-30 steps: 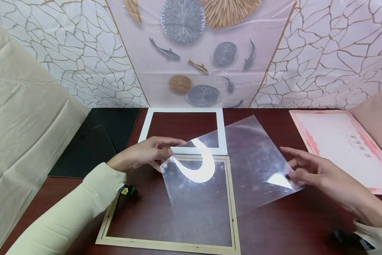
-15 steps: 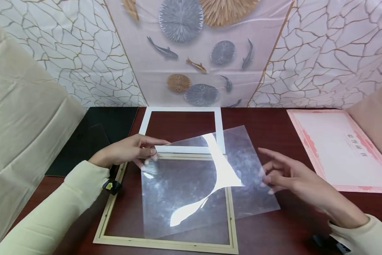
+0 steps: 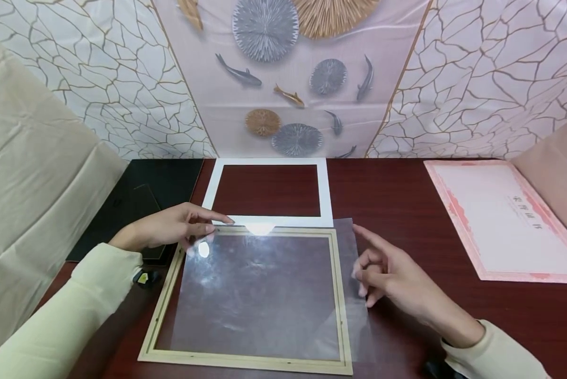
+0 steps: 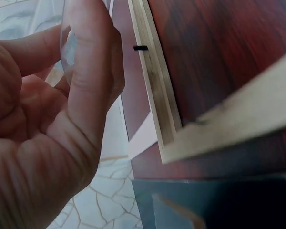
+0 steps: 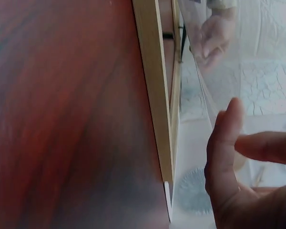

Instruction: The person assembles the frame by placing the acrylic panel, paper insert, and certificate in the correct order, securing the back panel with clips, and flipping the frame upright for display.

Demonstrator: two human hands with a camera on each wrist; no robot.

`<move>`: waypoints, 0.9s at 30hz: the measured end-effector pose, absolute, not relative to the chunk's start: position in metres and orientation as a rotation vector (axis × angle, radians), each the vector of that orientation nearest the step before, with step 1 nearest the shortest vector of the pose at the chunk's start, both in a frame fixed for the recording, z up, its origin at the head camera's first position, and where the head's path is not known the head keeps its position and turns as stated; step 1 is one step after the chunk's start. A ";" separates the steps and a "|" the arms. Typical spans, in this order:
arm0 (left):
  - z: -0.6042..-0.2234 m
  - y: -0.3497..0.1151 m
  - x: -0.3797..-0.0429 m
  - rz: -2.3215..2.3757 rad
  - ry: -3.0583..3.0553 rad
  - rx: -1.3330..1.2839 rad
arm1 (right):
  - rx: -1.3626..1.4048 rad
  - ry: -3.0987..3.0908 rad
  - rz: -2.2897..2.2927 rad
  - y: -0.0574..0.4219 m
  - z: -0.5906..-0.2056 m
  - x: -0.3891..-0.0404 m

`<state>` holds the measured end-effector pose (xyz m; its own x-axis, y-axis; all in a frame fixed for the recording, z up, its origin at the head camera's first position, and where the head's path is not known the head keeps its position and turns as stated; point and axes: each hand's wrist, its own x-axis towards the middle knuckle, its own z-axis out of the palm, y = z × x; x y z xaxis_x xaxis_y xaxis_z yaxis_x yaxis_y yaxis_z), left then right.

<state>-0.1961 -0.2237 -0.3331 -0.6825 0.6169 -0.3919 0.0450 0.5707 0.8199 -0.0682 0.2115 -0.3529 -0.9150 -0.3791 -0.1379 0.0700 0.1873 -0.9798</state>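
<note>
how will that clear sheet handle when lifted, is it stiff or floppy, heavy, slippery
The clear sheet is probably fairly stiff: its edges look straight between the left hand and right hand. It's likely light, since it looks thin in the right wrist view. It may be slippery, as its glossy surface throws bright reflections.

I could make out no wording for certain. Toward the far right corner of the tabletop (image 3: 387, 200) lay a pink-bordered sheet (image 3: 482, 226), and on its right half ran a short line of dark characters (image 3: 527, 212), Chinese by their look, too small to read surely. Fainter, smaller print (image 3: 517, 209) just beside them blurred away. A yellow label (image 3: 143, 278) showed on the black device (image 3: 153, 277) at the left cuff (image 3: 115, 266), its dark mark unreadable.
</note>
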 end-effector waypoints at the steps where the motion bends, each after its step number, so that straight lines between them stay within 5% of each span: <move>1: -0.334 -0.225 -0.196 1.086 2.125 0.516 | -0.271 2.116 -1.780 0.209 -0.353 -0.068; 27: -0.343 -0.261 -0.169 1.287 2.262 0.361 | -0.083 1.972 -1.826 0.179 -0.370 -0.074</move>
<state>-0.1690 -0.2606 -0.3429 -0.8355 0.4622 -0.2974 -0.0195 0.5158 0.8565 -0.0744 0.1788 -0.3698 -0.8977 -0.3396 -0.2808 0.2538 0.1223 -0.9595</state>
